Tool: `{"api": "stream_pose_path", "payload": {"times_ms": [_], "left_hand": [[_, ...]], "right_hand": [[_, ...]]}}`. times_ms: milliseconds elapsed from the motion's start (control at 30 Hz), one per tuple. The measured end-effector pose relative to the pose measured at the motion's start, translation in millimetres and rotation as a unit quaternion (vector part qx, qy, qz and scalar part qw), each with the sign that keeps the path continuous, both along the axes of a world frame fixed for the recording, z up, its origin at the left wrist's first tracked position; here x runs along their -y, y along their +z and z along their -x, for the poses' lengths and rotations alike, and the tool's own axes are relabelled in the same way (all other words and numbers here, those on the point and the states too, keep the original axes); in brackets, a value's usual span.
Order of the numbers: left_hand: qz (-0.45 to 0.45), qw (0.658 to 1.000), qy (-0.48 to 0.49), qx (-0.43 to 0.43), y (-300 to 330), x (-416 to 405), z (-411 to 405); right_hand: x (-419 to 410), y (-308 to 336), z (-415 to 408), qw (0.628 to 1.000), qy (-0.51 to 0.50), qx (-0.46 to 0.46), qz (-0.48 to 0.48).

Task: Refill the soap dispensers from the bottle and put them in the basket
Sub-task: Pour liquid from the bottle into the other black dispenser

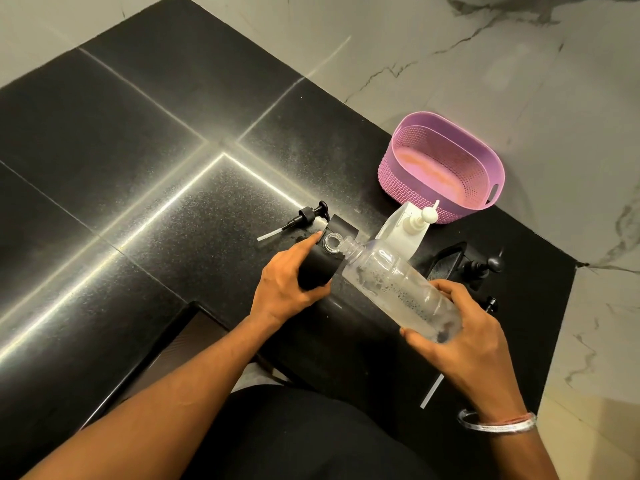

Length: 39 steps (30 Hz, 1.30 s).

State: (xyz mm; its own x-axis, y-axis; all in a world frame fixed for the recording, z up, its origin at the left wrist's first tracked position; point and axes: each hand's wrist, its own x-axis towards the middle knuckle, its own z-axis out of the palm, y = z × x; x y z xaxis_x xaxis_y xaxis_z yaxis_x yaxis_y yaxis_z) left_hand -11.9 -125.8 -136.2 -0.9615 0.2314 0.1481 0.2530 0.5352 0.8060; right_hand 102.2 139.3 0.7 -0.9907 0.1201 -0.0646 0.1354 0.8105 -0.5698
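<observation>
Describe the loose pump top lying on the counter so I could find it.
Start at the pink basket by the marble wall, then look left across the black counter. The black pump top lies on its side, alone, trailing a white tube.

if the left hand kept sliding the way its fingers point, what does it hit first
Probably the loose black pump head lying just beyond the black dispenser that the left hand holds; depth is hard to judge.

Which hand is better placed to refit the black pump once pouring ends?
Left. The left hand grips the black dispenser nearest the pump; the right hand holds the bottle.
</observation>
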Motion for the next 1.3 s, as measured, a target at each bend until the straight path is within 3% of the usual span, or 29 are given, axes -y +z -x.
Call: {"api": "stream_pose_path", "payload": {"times_ms": [1300], "left_hand": [[0.016, 1.000, -0.001, 0.008, 2.3, 0.5, 0.1]], "right_hand": [[3.0, 24.3, -3.8, 0.997, -0.004, -0.009, -0.077]]}}
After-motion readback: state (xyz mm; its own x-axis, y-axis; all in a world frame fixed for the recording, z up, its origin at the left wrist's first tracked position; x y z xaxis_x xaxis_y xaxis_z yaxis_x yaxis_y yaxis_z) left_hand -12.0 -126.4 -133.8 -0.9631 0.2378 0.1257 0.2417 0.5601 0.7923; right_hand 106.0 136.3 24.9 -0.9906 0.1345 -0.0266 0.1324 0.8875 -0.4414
